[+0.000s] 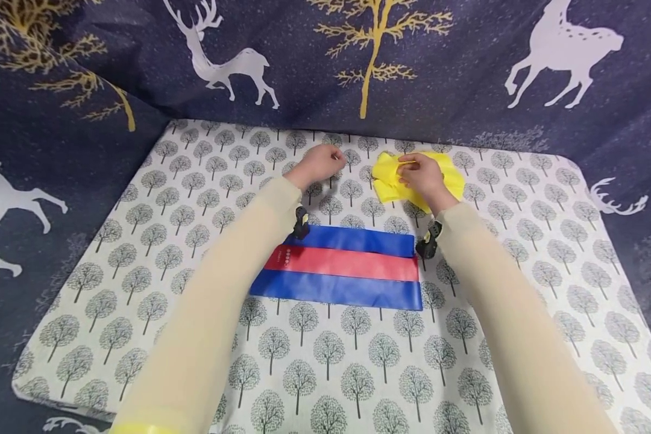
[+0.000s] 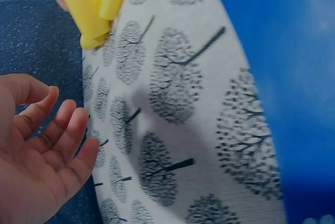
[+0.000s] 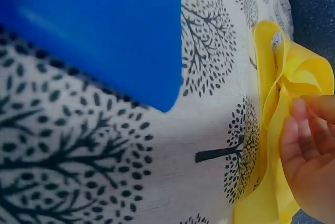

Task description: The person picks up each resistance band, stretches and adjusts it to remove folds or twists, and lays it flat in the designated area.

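A crumpled yellow resistance band (image 1: 387,188) lies in loose folds near the back of the table. My right hand (image 1: 426,178) pinches a fold of it between thumb and fingers, seen closer in the right wrist view, where the yellow band (image 3: 269,135) stands up in loops. Left of it, my left hand (image 1: 320,164) hovers above the table, fingers loosely curled around nothing. Closer to me, a blue band (image 1: 358,240), a red band (image 1: 358,264) and a second blue band (image 1: 347,290) lie flat side by side; my left forearm hides their left ends.
A white cloth with tree prints (image 1: 325,361) covers the table. Behind it hangs a dark blue fabric (image 1: 304,60) with deer and golden trees. Each wrist carries a small black camera (image 1: 301,223).
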{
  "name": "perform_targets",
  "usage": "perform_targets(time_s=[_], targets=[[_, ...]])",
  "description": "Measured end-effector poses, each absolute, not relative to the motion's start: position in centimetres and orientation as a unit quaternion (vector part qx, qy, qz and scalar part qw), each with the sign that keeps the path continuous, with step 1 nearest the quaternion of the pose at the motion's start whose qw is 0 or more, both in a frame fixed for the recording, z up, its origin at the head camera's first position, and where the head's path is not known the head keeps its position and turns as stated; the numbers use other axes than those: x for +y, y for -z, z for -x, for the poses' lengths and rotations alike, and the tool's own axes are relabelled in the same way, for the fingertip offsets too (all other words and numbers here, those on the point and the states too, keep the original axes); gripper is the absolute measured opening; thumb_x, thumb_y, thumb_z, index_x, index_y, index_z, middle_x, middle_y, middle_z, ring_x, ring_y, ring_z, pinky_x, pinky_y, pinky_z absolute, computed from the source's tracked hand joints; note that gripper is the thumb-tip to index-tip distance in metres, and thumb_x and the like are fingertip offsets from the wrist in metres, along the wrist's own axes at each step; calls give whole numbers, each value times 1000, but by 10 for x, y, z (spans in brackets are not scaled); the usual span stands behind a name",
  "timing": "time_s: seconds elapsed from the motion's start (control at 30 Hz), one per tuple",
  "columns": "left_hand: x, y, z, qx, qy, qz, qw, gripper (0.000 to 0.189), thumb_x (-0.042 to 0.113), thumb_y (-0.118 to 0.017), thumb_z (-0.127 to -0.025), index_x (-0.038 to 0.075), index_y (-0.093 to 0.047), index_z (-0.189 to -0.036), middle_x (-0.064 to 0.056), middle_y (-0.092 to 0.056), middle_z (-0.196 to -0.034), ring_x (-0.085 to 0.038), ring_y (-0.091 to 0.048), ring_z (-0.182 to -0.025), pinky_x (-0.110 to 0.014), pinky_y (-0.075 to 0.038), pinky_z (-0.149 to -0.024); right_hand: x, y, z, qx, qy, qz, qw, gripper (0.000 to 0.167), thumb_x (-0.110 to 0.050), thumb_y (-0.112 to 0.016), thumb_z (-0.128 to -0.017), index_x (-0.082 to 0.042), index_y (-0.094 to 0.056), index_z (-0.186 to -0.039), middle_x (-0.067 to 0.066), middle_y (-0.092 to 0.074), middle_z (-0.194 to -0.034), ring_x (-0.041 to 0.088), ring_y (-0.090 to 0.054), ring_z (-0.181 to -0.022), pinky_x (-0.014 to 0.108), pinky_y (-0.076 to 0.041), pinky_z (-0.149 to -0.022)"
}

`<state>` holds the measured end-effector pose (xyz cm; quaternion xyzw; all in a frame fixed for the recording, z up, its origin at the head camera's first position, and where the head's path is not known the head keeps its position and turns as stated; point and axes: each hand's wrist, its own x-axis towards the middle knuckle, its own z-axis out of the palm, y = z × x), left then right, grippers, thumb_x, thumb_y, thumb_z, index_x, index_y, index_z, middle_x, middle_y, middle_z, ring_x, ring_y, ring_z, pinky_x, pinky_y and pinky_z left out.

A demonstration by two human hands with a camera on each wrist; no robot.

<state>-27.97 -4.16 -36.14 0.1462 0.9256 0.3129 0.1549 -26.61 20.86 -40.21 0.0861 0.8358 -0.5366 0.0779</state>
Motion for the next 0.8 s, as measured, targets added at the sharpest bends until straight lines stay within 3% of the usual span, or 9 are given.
perform_targets(time_s=[0.17,0.27,0.3,0.33,0.43,0.53,0.6,0.7,0.8], targets=[[-35,351,285,910,-348,-162,156,32,17,-53,-104,3,-63,-130,-14,-62,-139,-25,-58,-117,-40,-48,-108,211,395,268,844,531,-77,2,27,-11,-63,-101,7,-64,-122,-17,-60,-79,-5,-58,-64,10,-53,-64],[-31,345,284,891,-385,-171,171,36,15,-58,-101,5,-61,-135,-14,-61,-141,-26,-57,-129,-38,-49,-110,211,384,265,863,499,-61,-39,27,-16,-66,-100,6,-68,-116,-20,-57,-76,-6,-53,-67,9,-48,-63],[-29,342,283,883,-399,-171,180,37,16,-59,-101,6,-60,-137,-13,-60,-142,-26,-57,-131,-38,-49,-109,211,380,263,873,481,-50,-56,27,-17,-67,-99,6,-69,-114,-19,-55,-77,-3,-51,-69,10,-46,-67],[-28,340,281,875,-412,-174,186,40,17,-61,-101,7,-59,-139,-13,-59,-143,-26,-56,-132,-38,-50,-110,210,376,261,883,462,-38,-74,27,-18,-67,-99,6,-71,-112,-15,-55,-78,0,-50,-74,13,-48,-79],[-22,334,275,859,-435,-188,194,48,21,-66,-99,10,-54,-144,-12,-55,-149,-25,-54,-136,-38,-49,-112,206,365,254,903,413,2,-117,27,-19,-68,-97,6,-72,-107,3,-61,-92,18,-52,-96,31,-43,-101],[-15,334,274,858,-432,-213,179,56,23,-72,-96,10,-51,-147,-12,-55,-149,-26,-54,-138,-35,-47,-115,202,356,249,902,415,16,-118,26,-20,-66,-97,5,-72,-104,15,-65,-110,25,-54,-106,32,-42,-106],[-11,334,272,861,-427,-219,169,61,23,-73,-95,10,-48,-149,-12,-55,-147,-26,-53,-138,-34,-45,-117,199,351,246,890,446,11,-91,23,-21,-65,-98,1,-71,-102,6,-70,-107,14,-61,-97,20,-49,-89],[-9,334,269,868,-424,-210,152,61,25,-71,-97,10,-45,-150,-10,-56,-143,-25,-52,-137,-34,-44,-117,196,347,242,865,499,3,-45,18,-21,-64,-98,-4,-70,-99,-16,-69,-86,-3,-60,-76,11,-50,-69],[-9,333,266,872,-428,-198,131,51,26,-65,-101,9,-50,-146,-9,-60,-137,-24,-56,-131,-35,-47,-113,194,346,238,851,525,13,-16,15,-19,-65,-98,-4,-70,-99,-27,-63,-75,-7,-58,-74,10,-48,-70]])
